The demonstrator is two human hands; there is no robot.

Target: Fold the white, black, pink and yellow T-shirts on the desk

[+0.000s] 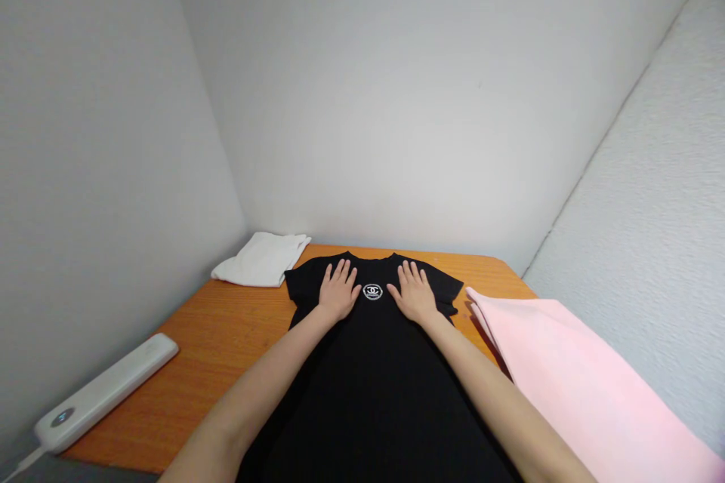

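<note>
A black T-shirt (374,362) lies spread out on the wooden table, its neckline toward the back wall and its short sleeves out to the sides. On its chest is a round white logo (372,292). My left hand (338,291) rests flat on the shirt just left of the logo, fingers spread and pointing to the collar. To the right of the logo, my right hand (414,293) lies flat in the same way. Neither hand grips the cloth. The shirt's lower part runs out of view at the bottom between my forearms.
A folded white cloth (263,260) sits at the table's back left corner. Pink fabric (578,377) covers the right side. At the left edge lies a long white device (107,392) with a small display and a cable. Walls enclose the orange-brown table (226,339) behind and on both sides.
</note>
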